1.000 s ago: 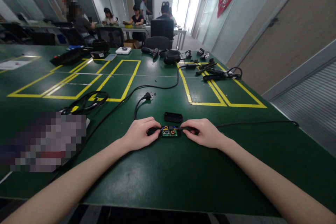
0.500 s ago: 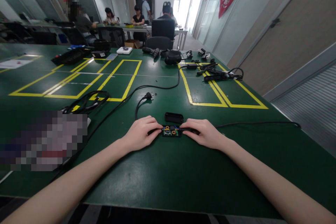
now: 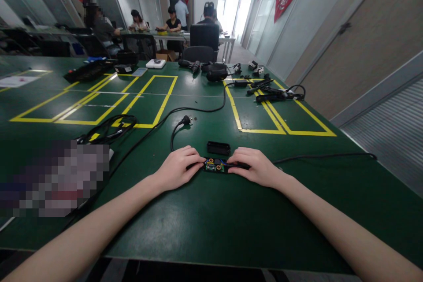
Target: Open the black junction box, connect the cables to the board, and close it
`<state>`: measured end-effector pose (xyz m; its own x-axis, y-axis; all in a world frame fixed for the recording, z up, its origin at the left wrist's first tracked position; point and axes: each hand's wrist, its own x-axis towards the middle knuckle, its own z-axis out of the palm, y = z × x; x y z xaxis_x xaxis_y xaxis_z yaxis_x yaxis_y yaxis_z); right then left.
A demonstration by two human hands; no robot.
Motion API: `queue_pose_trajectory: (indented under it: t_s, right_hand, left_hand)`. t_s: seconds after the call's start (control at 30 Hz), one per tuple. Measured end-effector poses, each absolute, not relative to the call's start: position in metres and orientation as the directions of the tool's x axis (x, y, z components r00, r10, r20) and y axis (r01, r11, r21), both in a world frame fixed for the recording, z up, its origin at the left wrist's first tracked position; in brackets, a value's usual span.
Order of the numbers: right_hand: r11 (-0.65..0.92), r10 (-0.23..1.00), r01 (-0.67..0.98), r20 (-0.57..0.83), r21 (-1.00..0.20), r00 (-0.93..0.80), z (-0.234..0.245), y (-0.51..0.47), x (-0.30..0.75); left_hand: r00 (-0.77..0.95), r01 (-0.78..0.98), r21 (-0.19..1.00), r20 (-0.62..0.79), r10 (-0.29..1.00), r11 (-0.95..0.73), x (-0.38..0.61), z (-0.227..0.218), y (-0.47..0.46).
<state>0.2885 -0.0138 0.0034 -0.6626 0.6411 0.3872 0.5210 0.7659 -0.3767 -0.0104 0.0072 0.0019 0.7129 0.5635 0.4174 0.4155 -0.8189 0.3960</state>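
A small open black case with a circuit board (image 3: 216,165) inside lies on the green table, showing two copper-coloured ring coils and coloured wires. At its left end, my left hand (image 3: 180,166) is closed, thumb and fingertips pinching the case where a cable enters. My right hand (image 3: 254,165) pinches the black cable (image 3: 238,165) at the right end, fingertips touching the case edge. Just behind the case rests its black cover (image 3: 218,148), hollow side up. A black power plug (image 3: 186,120) lies behind my left hand, its cord running down toward that hand.
A long black cable (image 3: 180,109) crosses the table, and another cable (image 3: 324,156) runs off to the right. Coiled cords (image 3: 112,128) lie at left beside a blurred-out item (image 3: 66,178). A power drill (image 3: 191,66) and adapters (image 3: 216,72) stand at the back. People sit beyond.
My right hand has shifted very slightly at the case's right end. My left hand stays in place. In the background, a standing person has moved a little.
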Motion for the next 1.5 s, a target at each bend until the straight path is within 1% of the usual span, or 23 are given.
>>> queue_pose_trajectory:
  t_s: [0.17, 0.3, 0.43, 0.5, 0.57, 0.73, 0.8, 0.87, 0.97, 1.03, 1.07, 1.13, 1.23, 1.3, 1.37, 1.5]
  right_hand:
    - [0.795, 0.605, 0.493, 0.408, -0.354, -0.683, 0.004, -0.013, 0.288]
    - [0.820, 0.573, 0.500, 0.413, -0.281, -0.708, 0.005, -0.012, 0.289]
    - [0.833, 0.549, 0.517, 0.410, -0.195, -0.729, 0.006, -0.011, 0.289]
    - [0.831, 0.550, 0.526, 0.412, -0.183, -0.726, 0.007, -0.010, 0.289]
    - [0.827, 0.557, 0.526, 0.423, -0.199, -0.715, 0.007, -0.010, 0.289]
    - [0.795, 0.607, 0.495, 0.487, -0.352, -0.629, 0.004, -0.011, 0.290]
    - [0.738, 0.669, 0.554, 0.520, -0.384, -0.531, 0.000, -0.009, 0.289]
    - [0.639, 0.744, 0.664, 0.531, -0.389, -0.405, -0.005, -0.006, 0.288]
    - [0.486, 0.833, 0.787, 0.475, -0.380, -0.285, -0.011, 0.000, 0.282]
    - [0.448, 0.865, 0.798, 0.421, -0.403, -0.273, -0.014, 0.002, 0.279]
    - [0.446, 0.874, 0.783, 0.400, -0.433, -0.276, -0.013, 0.003, 0.277]
    - [0.443, 0.890, 0.713, 0.361, -0.544, -0.278, -0.012, 0.002, 0.275]
    - [0.374, 0.926, 0.530, 0.274, -0.761, -0.260, -0.008, -0.001, 0.272]
    - [0.304, 0.946, 0.409, 0.223, -0.860, -0.234, -0.007, -0.003, 0.269]
    - [0.252, 0.960, 0.330, 0.193, -0.910, -0.201, -0.007, -0.004, 0.266]
    - [0.199, 0.974, 0.263, 0.162, -0.944, -0.158, -0.010, -0.005, 0.263]
  left_hand:
    - [0.719, 0.397, 0.430, 0.404, 0.566, -0.811, -0.011, 0.003, 0.007]
    - [0.731, 0.378, 0.429, 0.405, 0.549, -0.820, -0.011, 0.003, 0.008]
    - [0.745, 0.421, 0.337, 0.401, 0.534, -0.842, -0.011, 0.004, 0.009]
    - [0.748, 0.446, 0.286, 0.402, 0.529, -0.848, -0.010, 0.005, 0.009]
    - [0.752, 0.458, 0.257, 0.398, 0.525, -0.851, -0.010, 0.005, 0.010]
    - [0.745, 0.475, 0.243, 0.400, 0.534, -0.846, -0.010, 0.005, 0.009]
    - [0.728, 0.482, 0.249, 0.418, 0.543, -0.840, -0.009, 0.004, 0.008]
    - [0.704, 0.496, 0.260, 0.438, 0.559, -0.828, -0.006, 0.004, 0.006]
    - [0.679, 0.542, 0.258, 0.427, 0.597, -0.800, -0.002, 0.000, 0.003]
    - [0.686, 0.571, 0.232, 0.392, 0.612, -0.788, 0.000, -0.003, 0.002]
    - [0.691, 0.579, 0.223, 0.375, 0.618, -0.784, 0.000, -0.005, 0.002]
    - [0.697, 0.583, 0.221, 0.358, 0.621, -0.782, 0.000, -0.007, 0.003]
    - [0.704, 0.566, 0.233, 0.363, 0.611, -0.791, -0.001, -0.008, 0.005]
    - [0.706, 0.552, 0.237, 0.379, 0.599, -0.800, -0.001, -0.006, 0.005]
    - [0.704, 0.540, 0.237, 0.398, 0.588, -0.808, -0.001, -0.005, 0.005]
    - [0.693, 0.536, 0.239, 0.424, 0.583, -0.810, 0.001, -0.004, 0.004]
